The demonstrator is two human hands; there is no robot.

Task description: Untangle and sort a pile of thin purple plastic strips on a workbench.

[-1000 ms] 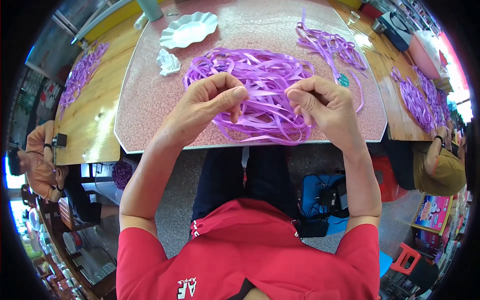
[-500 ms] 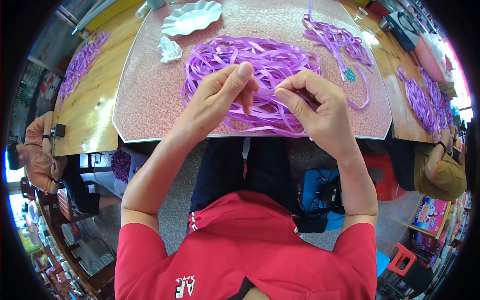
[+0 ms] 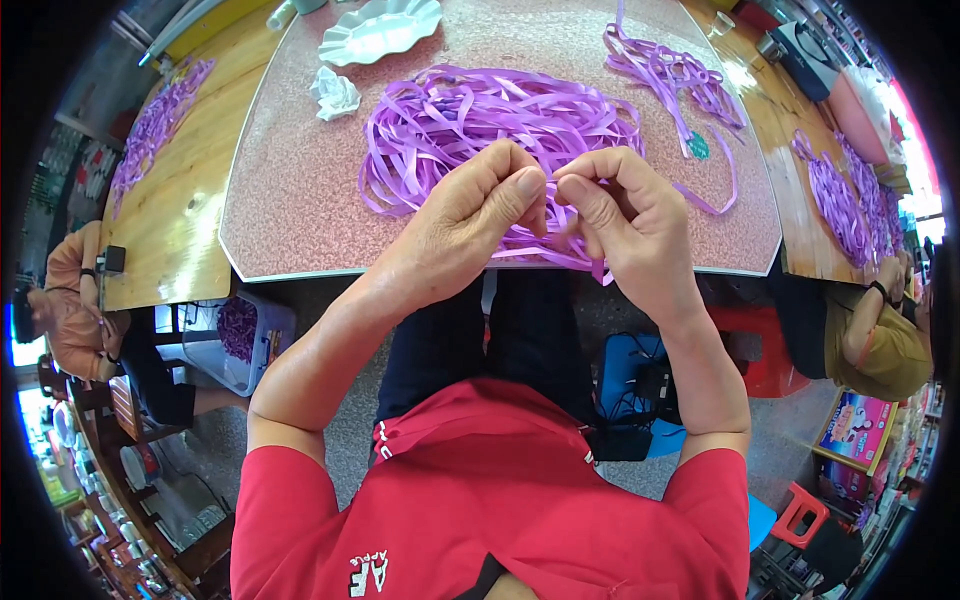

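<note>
A big loose heap of shiny purple ribbon (image 3: 500, 110) lies on the pink speckled table in front of me. Over its near side my left hand (image 3: 490, 205) is closed, thumb against bent fingers. Close beside it, my right hand (image 3: 625, 205) pinches the ribbon between thumb and forefinger. The fingertips of both hands almost meet, and the short piece of ribbon between them is mostly hidden. Ribbon loops hang slightly over the table's near edge below my hands.
Farther back on the table are a crumpled white tissue (image 3: 335, 94), a white scalloped dish (image 3: 380, 32) and a smaller ribbon bundle (image 3: 670, 75) with a green tag (image 3: 698, 146). People sit at both sides, near more ribbon. A plastic bin (image 3: 262, 340) stands at lower left.
My left hand has moved right toward the right hand, and its fingers have closed into a pinch. The right hand stays nearly in place, still pinching.
</note>
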